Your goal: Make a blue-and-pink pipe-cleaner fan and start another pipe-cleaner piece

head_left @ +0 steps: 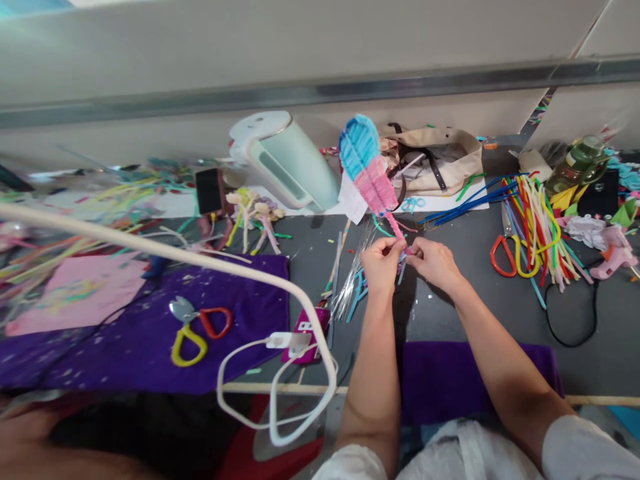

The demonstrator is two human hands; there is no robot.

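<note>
A fuzzy pipe-cleaner craft piece (pixel 367 167), blue at the top and pink below, stands tilted above the grey table (pixel 450 320). Its thin pink stem runs down to my hands. My left hand (pixel 382 263) pinches the stem's lower end with closed fingers. My right hand (pixel 434 262) is closed on the same stem, touching the left hand. A bundle of clear and teal sticks (pixel 353 283) lies just left of my left hand.
A pile of coloured pipe cleaners (pixel 533 223) and red-yellow scissors (pixel 507 257) lie to the right. A mint-green appliance (pixel 287 163) and beige bag (pixel 440 160) stand behind. Purple cloth (pixel 150 333) with scissors (pixel 197 327), a pink phone (pixel 307 333) and white cable (pixel 280 393) are left.
</note>
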